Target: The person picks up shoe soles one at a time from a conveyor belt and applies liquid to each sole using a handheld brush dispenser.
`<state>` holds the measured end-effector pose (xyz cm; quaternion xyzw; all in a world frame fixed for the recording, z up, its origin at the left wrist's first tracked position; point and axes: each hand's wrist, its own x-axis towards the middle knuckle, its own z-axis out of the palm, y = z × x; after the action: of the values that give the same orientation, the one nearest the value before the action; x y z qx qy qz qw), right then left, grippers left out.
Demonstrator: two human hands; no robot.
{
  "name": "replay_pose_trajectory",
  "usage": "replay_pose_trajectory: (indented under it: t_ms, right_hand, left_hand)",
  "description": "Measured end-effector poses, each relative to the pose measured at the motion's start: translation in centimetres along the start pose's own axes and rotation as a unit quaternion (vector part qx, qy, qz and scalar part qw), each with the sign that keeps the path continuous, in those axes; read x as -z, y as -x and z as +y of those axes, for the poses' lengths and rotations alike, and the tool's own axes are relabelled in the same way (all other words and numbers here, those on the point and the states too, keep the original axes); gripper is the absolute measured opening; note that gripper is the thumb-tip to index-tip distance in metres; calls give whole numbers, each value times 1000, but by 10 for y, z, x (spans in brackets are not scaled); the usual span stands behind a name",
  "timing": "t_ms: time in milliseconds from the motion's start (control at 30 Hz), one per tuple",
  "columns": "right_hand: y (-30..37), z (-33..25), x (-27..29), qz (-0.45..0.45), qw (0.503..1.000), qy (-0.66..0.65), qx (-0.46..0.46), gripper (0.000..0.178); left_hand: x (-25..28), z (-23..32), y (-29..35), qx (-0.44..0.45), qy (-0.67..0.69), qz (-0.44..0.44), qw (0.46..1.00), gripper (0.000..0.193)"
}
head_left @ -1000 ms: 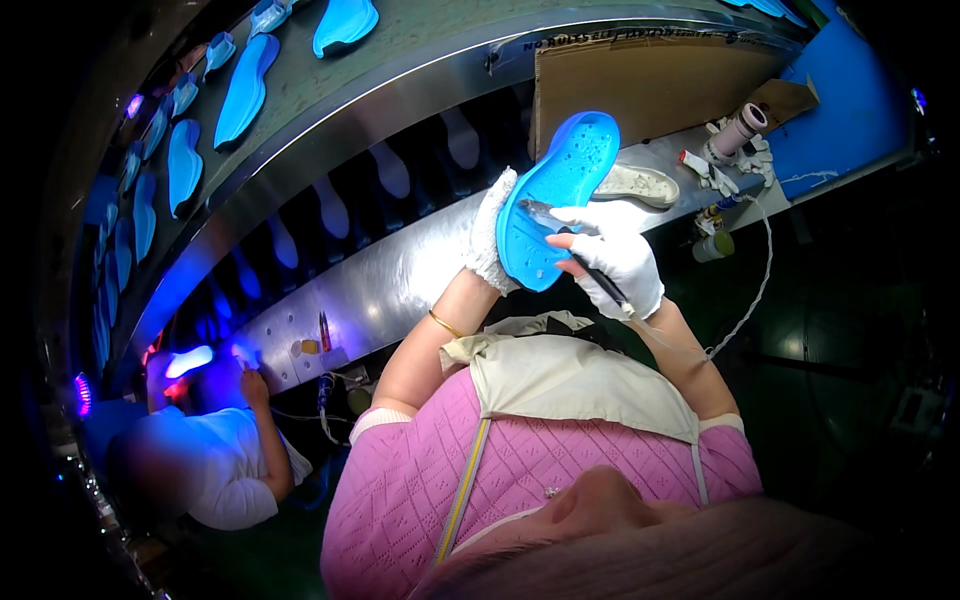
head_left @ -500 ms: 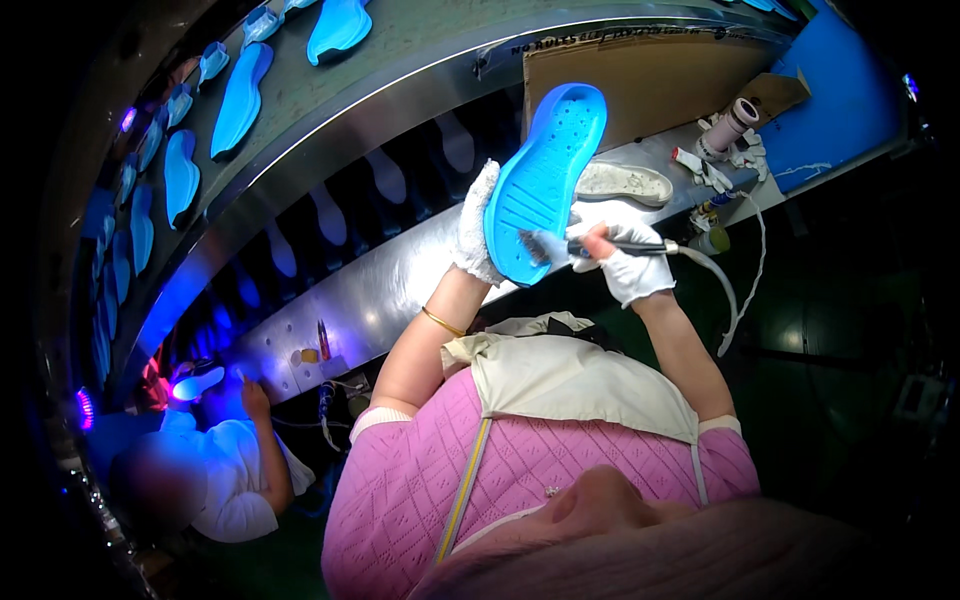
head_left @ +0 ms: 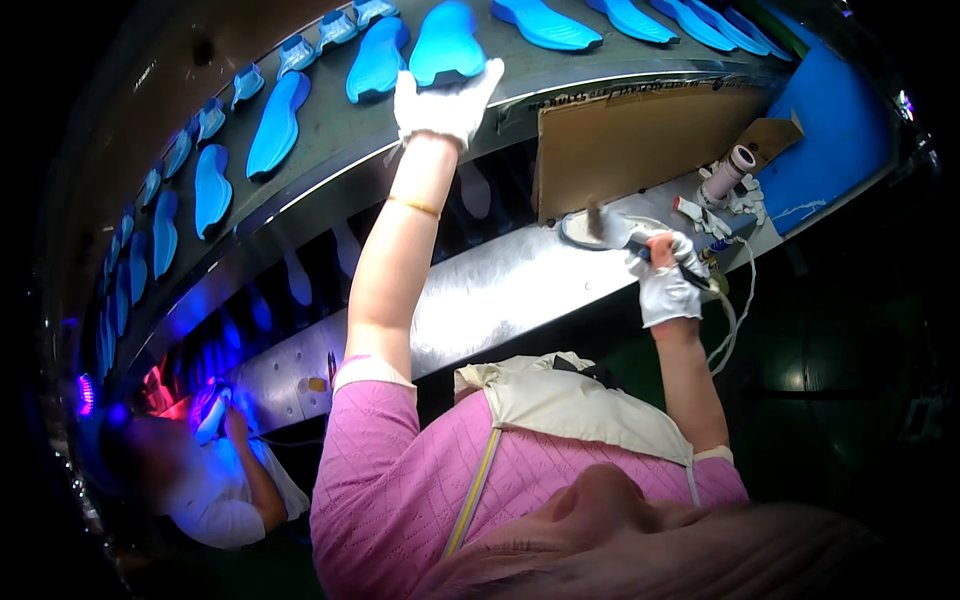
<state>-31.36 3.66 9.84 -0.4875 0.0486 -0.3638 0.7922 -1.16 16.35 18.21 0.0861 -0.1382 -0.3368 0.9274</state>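
At the far belt, my white-gloved left hand point(head_left: 447, 108) grips the near end of a blue shoe sole point(head_left: 445, 42); the arm is stretched out, and its fingers lie at both sides of that end. My right hand point(head_left: 668, 275), in a white glove with at least one bare fingertip, is closed round the handle of a brush point(head_left: 597, 222). Dark bristles point left, slightly blurred, and a pale tube trails from the handle. Under the brush, a whitish shoe sole point(head_left: 577, 230) lies on the metal bench, partly covered by the brush and my right hand.
Blue soles point(head_left: 279, 125) and smaller blue pieces point(head_left: 297, 52) line the curved belt point(head_left: 330, 110). A cardboard sheet point(head_left: 640, 150) stands behind the bench point(head_left: 480, 315). At right are a pink bottle point(head_left: 728, 172) and loose gloves point(head_left: 705, 215). Another person point(head_left: 215, 490) works at lower left.
My left hand has gone from above the bench up to the belt with the blue sole. The brush has come off that sole and moved right with my right hand.
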Motion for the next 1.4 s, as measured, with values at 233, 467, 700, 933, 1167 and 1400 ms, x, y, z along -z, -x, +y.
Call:
replay_pose_trajectory:
  t_ms: [233, 467, 700, 933, 1167, 1400]
  right_hand:
    - [2, 13, 18, 80, 992, 5, -102, 9]
    - [-2, 17, -3, 86, 977, -83, -177, 9]
    - [2, 21, 6, 25, 982, -126, -142, 7]
    - [2, 10, 3, -118, 913, 324, 216, 19]
    - [14, -14, -12, -213, 893, 388, 78, 22]
    - [-1, -5, 9, -211, 843, 399, 291, 23]
  left_hand:
    - [-18, -1, 31, -173, -528, -132, 821, 47]
    - [22, 166, 4, -76, -980, 20, 181, 63]
    - [8, 175, 75, -82, -991, 99, -27, 46]
    - [-20, 148, 125, -455, -781, 215, 371, 42]
    - [-88, 125, 190, -349, -459, -190, 794, 40]
    - [30, -48, 144, 126, -78, -34, 988, 67]
